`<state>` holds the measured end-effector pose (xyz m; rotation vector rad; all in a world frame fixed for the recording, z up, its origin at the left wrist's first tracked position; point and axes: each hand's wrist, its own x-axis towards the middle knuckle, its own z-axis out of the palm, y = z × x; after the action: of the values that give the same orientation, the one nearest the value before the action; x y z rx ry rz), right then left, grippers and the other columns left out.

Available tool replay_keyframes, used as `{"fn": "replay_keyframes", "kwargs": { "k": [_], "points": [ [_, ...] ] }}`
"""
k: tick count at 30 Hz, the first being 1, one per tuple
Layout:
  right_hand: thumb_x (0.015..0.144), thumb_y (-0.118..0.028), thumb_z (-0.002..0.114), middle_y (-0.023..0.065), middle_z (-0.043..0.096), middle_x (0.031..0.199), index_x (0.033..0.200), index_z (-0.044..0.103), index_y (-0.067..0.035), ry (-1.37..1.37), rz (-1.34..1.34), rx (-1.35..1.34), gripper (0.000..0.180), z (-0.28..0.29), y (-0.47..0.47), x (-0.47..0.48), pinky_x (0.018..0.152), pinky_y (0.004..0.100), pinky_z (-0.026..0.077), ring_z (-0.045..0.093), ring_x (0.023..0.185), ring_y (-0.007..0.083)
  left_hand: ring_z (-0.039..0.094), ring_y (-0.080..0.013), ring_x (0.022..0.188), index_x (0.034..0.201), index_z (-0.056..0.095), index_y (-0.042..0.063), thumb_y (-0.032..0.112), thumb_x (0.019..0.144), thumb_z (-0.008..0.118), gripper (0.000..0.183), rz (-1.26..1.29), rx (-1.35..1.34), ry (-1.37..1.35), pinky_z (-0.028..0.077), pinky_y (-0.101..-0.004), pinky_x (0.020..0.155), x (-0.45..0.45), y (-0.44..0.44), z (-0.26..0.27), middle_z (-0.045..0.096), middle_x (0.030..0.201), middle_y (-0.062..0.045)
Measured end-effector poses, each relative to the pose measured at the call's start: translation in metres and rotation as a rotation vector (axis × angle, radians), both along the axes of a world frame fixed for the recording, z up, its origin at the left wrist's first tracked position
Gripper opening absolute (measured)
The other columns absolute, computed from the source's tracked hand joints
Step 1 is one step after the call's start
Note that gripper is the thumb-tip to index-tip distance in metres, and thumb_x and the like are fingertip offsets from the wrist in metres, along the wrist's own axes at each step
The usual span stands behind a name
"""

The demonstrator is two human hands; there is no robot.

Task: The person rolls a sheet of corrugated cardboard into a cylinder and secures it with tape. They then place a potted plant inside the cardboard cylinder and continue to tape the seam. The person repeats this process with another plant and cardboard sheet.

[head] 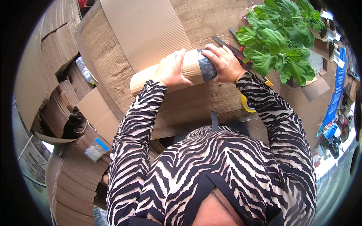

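A sheet of corrugated cardboard [147,31] lies on the wooden table [107,70], its near end curled into a roll [193,66]. From the roll's right end sticks out a dark grey cylinder [207,67]. My left hand [172,67] presses over the rolled cardboard with its fingers on the far side and the thumb towards me. My right hand [226,62] is wrapped around the grey cylinder at the roll's edge. What the cylinder is made of I cannot tell.
Right of my hands stand leafy green plants [277,42], beside a black and red cutting tool [232,50]. A yellow tape roll [247,104] lies near my right forearm. A dark strip [214,121] hangs at the table's front edge. Stacked cardboard [76,172] and a plastic bottle [84,69] are at the left.
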<state>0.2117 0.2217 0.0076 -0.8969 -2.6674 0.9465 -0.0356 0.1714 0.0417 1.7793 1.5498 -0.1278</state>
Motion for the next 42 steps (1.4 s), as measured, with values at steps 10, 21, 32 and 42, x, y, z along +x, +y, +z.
{"fn": "replay_keyframes", "kwargs": {
  "k": [10, 21, 32, 42],
  "points": [
    [0.051, -0.019, 0.095, 0.0199, 0.030, 0.153, 0.152, 0.023, -0.009, 0.191, -0.180, -0.506, 0.125, -0.034, -0.013, 0.034, 0.117, 0.0427, 0.029, 0.030, 0.142, 0.0364, 0.045, -0.0360, 0.133, 0.147, 0.033, -0.001, 0.040, 0.049, 0.095, 0.123, -0.026, -0.025, -0.001, 0.038, -0.0413, 0.112, 0.000, 0.004, -0.006, 0.047, 0.141, -0.023],
    [0.050, -0.028, 0.094, 0.0189, 0.036, 0.148, 0.144, 0.037, -0.012, 0.217, 0.037, 0.026, 0.111, -0.026, -0.012, 0.015, 0.112, 0.0556, 0.031, 0.041, 0.135, 0.0353, 0.046, -0.0367, 0.132, 0.150, 0.031, 0.008, 0.039, 0.049, 0.095, 0.123, -0.029, -0.003, -0.120, 0.039, -0.0423, 0.111, -0.003, -0.001, -0.015, 0.049, 0.140, -0.021],
    [0.051, -0.040, 0.091, 0.0148, 0.042, 0.146, 0.137, 0.043, -0.017, 0.199, -0.003, 0.092, 0.101, -0.039, -0.021, 0.017, 0.113, 0.0613, 0.026, 0.050, 0.125, 0.0302, 0.037, -0.0346, 0.139, 0.152, 0.030, 0.012, 0.038, 0.048, 0.096, 0.125, 0.050, 0.046, -0.064, 0.035, -0.0427, 0.116, 0.008, -0.014, -0.002, 0.037, 0.149, -0.017],
    [0.057, -0.025, 0.089, 0.0158, 0.041, 0.145, 0.139, 0.044, -0.019, 0.336, -0.111, 0.031, 0.094, -0.043, -0.030, 0.012, 0.101, 0.0474, 0.047, 0.052, 0.120, 0.0389, 0.037, -0.0336, 0.139, 0.151, 0.032, 0.012, 0.033, 0.051, 0.094, 0.119, 0.053, 0.018, -0.048, 0.034, -0.0420, 0.116, 0.009, -0.008, 0.006, 0.038, 0.149, -0.017]
  ]
}}
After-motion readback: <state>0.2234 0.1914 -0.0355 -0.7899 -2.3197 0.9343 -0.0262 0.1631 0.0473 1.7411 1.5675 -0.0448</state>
